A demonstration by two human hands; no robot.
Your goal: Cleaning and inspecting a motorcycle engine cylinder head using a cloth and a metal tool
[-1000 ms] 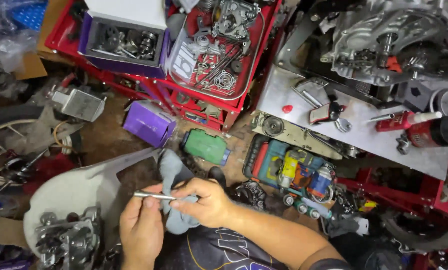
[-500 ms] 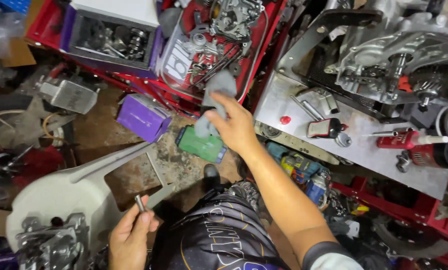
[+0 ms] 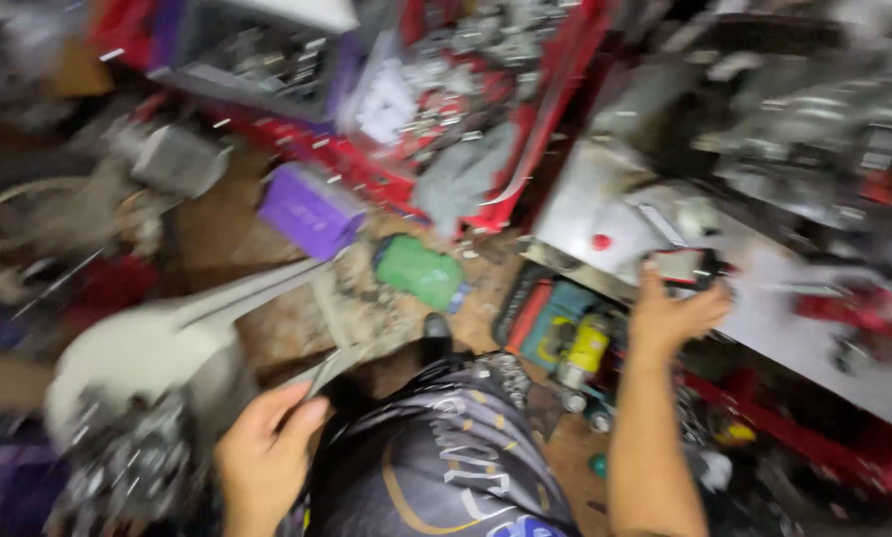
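The grey rag (image 3: 463,179) had been left draped on the red tray's (image 3: 555,109) edge, and the right hand (image 3: 673,310), half a second earlier over that cloth, was now closed around a small dark part (image 3: 679,267) at the metal bench (image 3: 605,214). One slim metal rod (image 3: 329,369) was pinched in the left hand (image 3: 262,452). One purple box (image 3: 310,211) and one green container (image 3: 418,270) were counted on the floor.
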